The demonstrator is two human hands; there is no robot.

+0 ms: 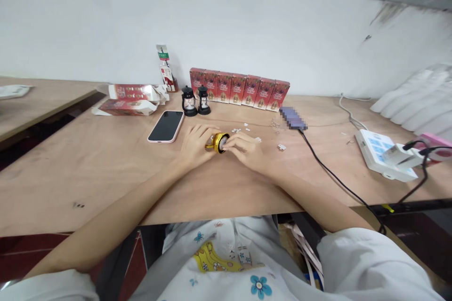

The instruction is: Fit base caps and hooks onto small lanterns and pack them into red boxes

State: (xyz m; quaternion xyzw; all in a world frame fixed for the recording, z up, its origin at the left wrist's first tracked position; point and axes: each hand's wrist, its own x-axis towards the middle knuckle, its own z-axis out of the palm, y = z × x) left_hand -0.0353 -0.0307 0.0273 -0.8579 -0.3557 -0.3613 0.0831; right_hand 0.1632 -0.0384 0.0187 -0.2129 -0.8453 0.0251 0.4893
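My left hand [198, 145] is wrapped round a small gold lantern [220, 142], which lies on its side with its base turned toward the right. At that base are the fingertips of my right hand [246, 149], pinched together against its whitish underside. Whether a small part sits between those fingertips is too small to tell. Small white bits [236, 130] lie on the table just behind my hands. Two black lanterns [196, 101] of the same kind stand upright farther back.
A phone in a pink case [165, 126] lies left of my hands. Red boxes [239, 88] stand in a row near the wall, with opened packaging [130, 99] at the left. A black cable [328, 176] runs from a pixelated device [294, 118]; a white power strip [383, 153] is at the right.
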